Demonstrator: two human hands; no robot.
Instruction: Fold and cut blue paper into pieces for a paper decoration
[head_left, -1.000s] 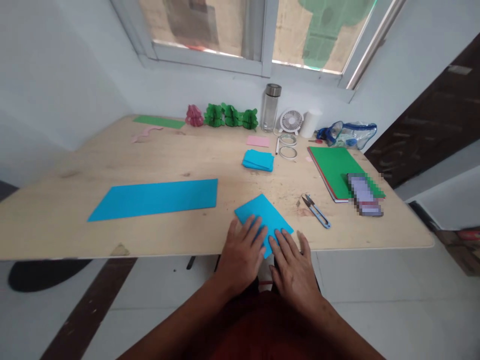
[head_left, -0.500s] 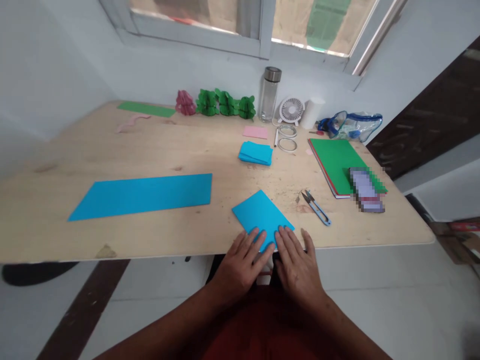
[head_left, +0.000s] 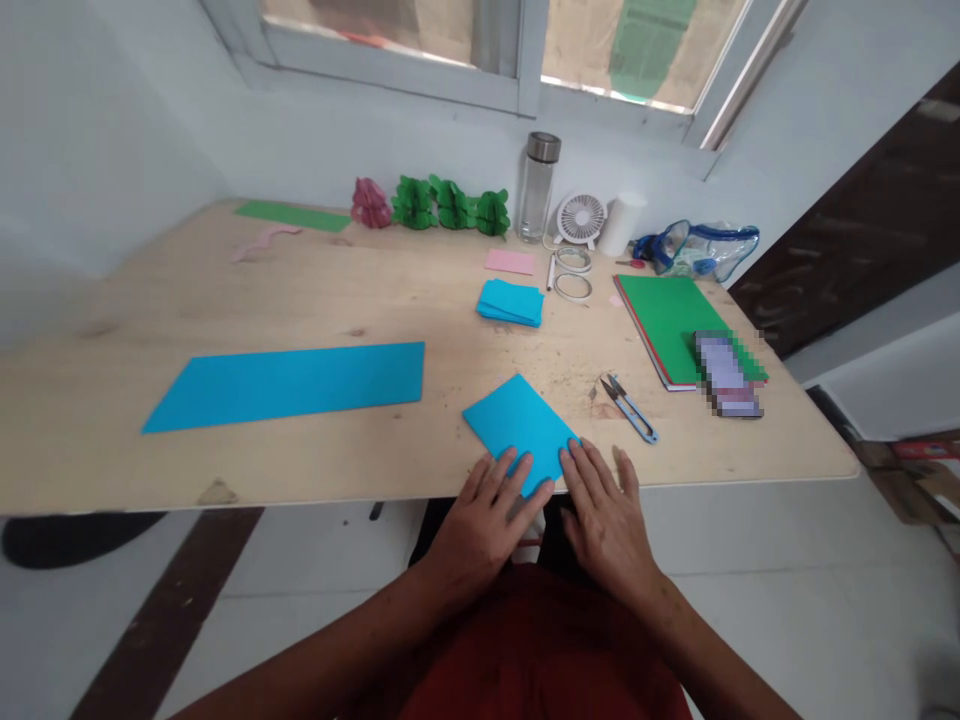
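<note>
A blue paper piece [head_left: 519,425] lies at an angle by the table's front edge, one corner toward me. My left hand [head_left: 484,520] rests with spread fingers on its lower left side. On its right edge lie the fingertips of my right hand [head_left: 606,510], outstretched, with the thumb hidden or tucked below. Right of the paper are blue thread snips [head_left: 634,412]. Beyond it sits a small stack of blue paper [head_left: 511,303], and to the left a long blue strip [head_left: 292,385] lies flat.
Farther back stand green paper shapes [head_left: 452,206], a glass bottle [head_left: 537,190] and a small fan [head_left: 581,218]. Two tape rolls [head_left: 574,287] lie before the fan. On the right, a phone [head_left: 724,375] rests on green sheets [head_left: 664,320].
My right hand has slid slightly right along the blue paper, toward its right corner. My left hand stays in nearly the same place on it. The view has shifted a little.
</note>
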